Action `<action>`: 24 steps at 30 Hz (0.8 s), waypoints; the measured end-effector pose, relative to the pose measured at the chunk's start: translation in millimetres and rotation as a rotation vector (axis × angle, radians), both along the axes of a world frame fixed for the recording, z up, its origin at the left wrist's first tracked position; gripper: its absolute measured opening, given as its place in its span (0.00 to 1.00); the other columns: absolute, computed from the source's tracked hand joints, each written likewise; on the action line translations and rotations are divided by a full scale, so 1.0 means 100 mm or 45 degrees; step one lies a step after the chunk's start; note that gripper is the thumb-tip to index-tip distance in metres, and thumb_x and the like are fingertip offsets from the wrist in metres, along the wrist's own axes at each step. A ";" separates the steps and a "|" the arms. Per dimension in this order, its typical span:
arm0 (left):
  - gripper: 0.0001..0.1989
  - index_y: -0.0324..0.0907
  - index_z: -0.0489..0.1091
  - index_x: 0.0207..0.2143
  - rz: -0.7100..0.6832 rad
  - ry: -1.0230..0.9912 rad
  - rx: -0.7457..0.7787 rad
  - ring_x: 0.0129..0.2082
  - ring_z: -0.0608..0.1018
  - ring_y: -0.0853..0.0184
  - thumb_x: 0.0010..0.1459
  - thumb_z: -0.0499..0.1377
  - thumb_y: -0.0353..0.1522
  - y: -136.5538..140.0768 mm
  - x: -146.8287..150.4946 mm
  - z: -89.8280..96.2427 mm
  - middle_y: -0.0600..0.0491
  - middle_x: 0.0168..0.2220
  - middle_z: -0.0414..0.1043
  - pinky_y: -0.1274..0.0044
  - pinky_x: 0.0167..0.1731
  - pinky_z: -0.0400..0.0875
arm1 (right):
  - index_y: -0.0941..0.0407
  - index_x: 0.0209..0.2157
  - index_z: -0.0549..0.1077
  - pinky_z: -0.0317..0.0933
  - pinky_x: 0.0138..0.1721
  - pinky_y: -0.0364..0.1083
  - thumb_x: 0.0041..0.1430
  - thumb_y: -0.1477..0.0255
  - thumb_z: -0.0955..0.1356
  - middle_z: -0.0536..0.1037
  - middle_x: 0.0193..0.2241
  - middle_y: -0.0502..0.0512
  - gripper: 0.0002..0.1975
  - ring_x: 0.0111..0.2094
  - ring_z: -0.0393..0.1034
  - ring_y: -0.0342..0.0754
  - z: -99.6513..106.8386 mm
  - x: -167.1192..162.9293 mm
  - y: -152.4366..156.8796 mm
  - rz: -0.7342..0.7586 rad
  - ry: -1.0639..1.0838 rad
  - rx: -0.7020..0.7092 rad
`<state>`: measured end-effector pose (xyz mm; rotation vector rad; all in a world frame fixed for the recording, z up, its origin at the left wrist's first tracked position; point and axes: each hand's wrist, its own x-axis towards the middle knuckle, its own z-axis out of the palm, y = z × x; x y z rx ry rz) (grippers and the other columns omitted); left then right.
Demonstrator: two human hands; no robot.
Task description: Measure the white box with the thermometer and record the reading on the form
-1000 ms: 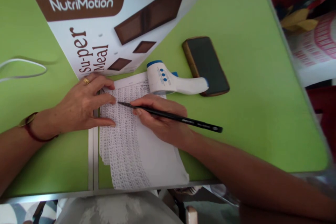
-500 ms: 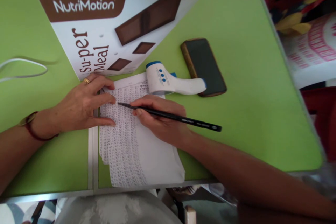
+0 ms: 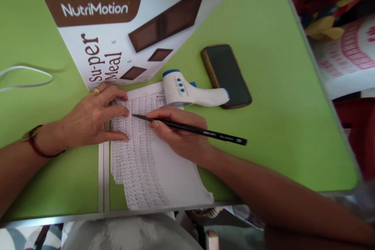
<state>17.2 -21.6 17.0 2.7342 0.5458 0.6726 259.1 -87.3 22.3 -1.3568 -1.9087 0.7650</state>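
Sheets of paper [image 3: 175, 175] covered in dense handwritten rows lie in a stack on the green table. My left hand [image 3: 96, 115] rests on their upper left part, fingers and thumb spread, with a gold ring on one finger. A long black pen [image 3: 199, 128] is pinched in my right hand [image 3: 181, 131], its tip at the written rows near my left fingers. A white and blue infrared thermometer [image 3: 187, 90] lies over the sheets' top edge, just beyond my right hand. Its handle end overlaps a dark phone [image 3: 230, 74] in a brown case.
A large white NutriMotion box [image 3: 117, 39] stands behind the papers. On the left is a white cable [image 3: 26, 76] on the green table [image 3: 284, 125]. A metal strip [image 3: 104, 179] crosses the tabletop. Past the right edge sits a white and pink printed bag [image 3: 348, 54].
The lower end of the top sheet has shifted a little to the right and its corner has curled. Both hands and the pen have stayed almost still.
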 end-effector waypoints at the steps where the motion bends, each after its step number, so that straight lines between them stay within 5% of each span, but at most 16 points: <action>1: 0.22 0.39 0.70 0.41 -0.003 -0.002 -0.002 0.47 0.71 0.54 0.62 0.59 0.50 0.00 0.00 0.00 0.40 0.48 0.68 0.61 0.47 0.72 | 0.50 0.36 0.77 0.70 0.30 0.46 0.60 0.73 0.66 0.80 0.29 0.50 0.08 0.28 0.74 0.45 0.00 0.00 0.00 0.007 0.014 -0.001; 24: 0.22 0.37 0.71 0.41 -0.005 -0.001 -0.013 0.47 0.71 0.54 0.62 0.60 0.48 0.00 0.01 0.00 0.40 0.48 0.68 0.61 0.47 0.72 | 0.52 0.33 0.77 0.66 0.24 0.42 0.57 0.76 0.67 0.79 0.25 0.48 0.07 0.24 0.71 0.42 -0.04 0.00 0.00 -0.027 0.127 0.041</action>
